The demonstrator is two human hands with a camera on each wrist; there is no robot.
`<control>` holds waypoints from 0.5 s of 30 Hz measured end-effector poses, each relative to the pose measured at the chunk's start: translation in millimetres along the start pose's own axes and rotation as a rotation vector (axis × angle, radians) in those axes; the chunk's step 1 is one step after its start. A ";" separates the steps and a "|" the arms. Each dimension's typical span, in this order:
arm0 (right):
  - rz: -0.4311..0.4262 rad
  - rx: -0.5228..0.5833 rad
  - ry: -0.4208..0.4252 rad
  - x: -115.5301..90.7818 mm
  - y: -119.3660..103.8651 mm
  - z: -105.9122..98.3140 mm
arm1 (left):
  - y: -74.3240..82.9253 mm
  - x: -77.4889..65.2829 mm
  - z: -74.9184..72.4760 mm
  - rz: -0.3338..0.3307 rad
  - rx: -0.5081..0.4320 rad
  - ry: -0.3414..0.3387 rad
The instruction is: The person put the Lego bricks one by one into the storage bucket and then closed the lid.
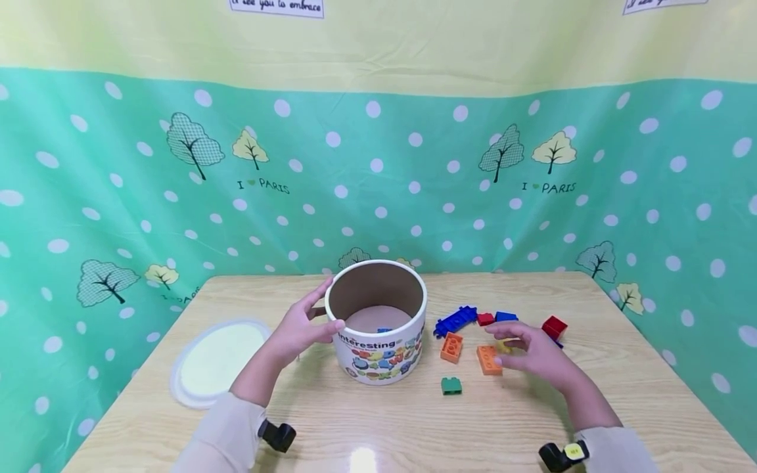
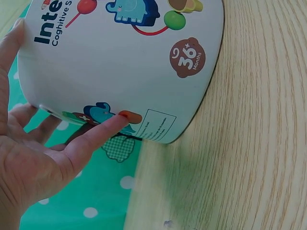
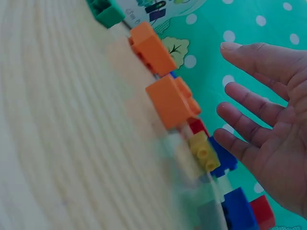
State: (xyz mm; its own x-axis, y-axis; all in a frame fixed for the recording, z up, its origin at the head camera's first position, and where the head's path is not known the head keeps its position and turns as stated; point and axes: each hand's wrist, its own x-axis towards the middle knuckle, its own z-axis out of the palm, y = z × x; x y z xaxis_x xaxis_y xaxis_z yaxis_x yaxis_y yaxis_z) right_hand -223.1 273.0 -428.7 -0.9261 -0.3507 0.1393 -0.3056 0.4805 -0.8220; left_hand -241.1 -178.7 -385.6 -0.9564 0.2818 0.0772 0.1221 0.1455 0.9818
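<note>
A white round tub (image 1: 378,361) with colourful printing stands upright on the table, with a small blue piece (image 1: 384,330) visible inside. My left hand (image 1: 298,335) spreads against its left side, thumb at the rim. In the left wrist view one long straight finger (image 2: 98,139) lies along the printed wall. My right hand (image 1: 541,355) hovers over the bricks, fingers spread and nothing held. Closest to it are an orange brick (image 1: 489,360) and a partly hidden yellow brick (image 1: 505,345). Another orange brick (image 1: 451,347) lies between that hand and the tub.
A round white lid (image 1: 221,361) lies on the left. Right of the tub are a long blue piece (image 1: 455,321), small red brick (image 1: 485,319), blue brick (image 1: 505,316) and green brick (image 1: 451,385). A red brick (image 1: 554,326) sits farther right. A patterned curtain (image 1: 378,177) hangs behind.
</note>
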 end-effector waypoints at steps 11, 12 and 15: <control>0.039 0.035 -0.096 -1.1 8.8 0.9 | -0.8 0.1 0.2 -0.007 0.002 0.003; 0.043 0.036 -0.099 -0.5 9.4 1.1 | -0.9 0.1 0.1 -0.009 0.004 0.001; 0.045 0.037 -0.102 1.8 10.6 2.2 | -0.3 0.5 0.0 -0.008 0.004 -0.001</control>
State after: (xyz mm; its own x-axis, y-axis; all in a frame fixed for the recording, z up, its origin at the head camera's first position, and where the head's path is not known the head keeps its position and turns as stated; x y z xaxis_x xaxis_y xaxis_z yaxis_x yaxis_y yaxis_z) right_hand -227.5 275.7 -438.4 -0.9108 -0.4103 0.0465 -0.2541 0.4681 -0.8464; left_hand -241.6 -178.6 -385.9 -0.9570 0.2818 0.0688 0.1153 0.1517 0.9817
